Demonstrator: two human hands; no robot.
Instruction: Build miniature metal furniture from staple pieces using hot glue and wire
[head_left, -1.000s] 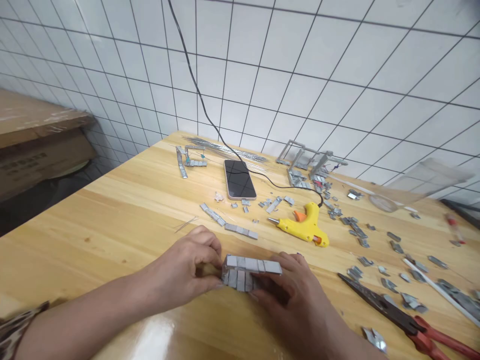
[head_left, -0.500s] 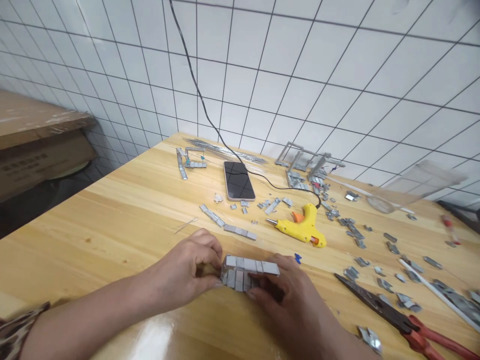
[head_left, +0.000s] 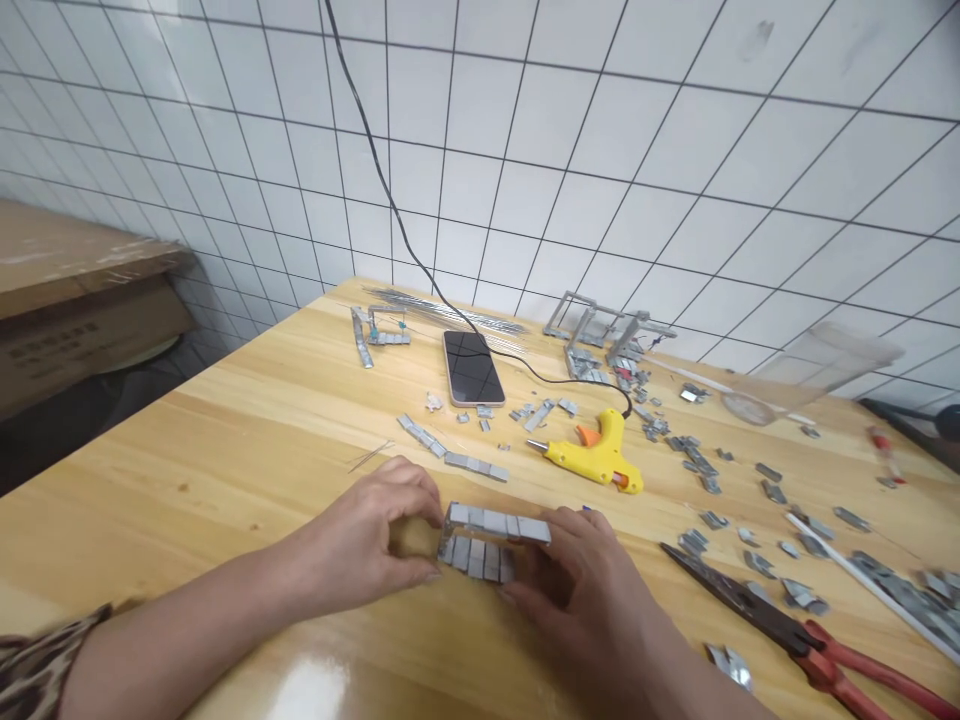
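A small C-shaped bracket of grey metal pieces [head_left: 495, 522] stands in front of me, with two segmented bars joined by an upright at its left end. My right hand [head_left: 577, 570] grips its right end, thumb low in front and fingers partly hidden behind. Beside the upright is my left hand [head_left: 375, 535], its thumb and fingers apart in a curve; whether a fingertip touches the metal is unclear. Two segmented metal strips [head_left: 476, 466] lie just beyond my hands. A yellow glue gun [head_left: 592, 455] rests behind my right hand.
Red-handled pliers [head_left: 806, 640] and scattered metal bits [head_left: 697, 460] lie at right. A phone [head_left: 474, 368] and thin wires [head_left: 450, 312] are farther back, with similar metal frames [head_left: 607, 340] by the tiled wall. A black cord [head_left: 390, 200] runs to the glue gun. A clear plastic cup [head_left: 817, 370] lies at back right.
My left thumb has drawn slightly back from the bracket's left end. My right hand keeps its grip. The view has shifted slightly.
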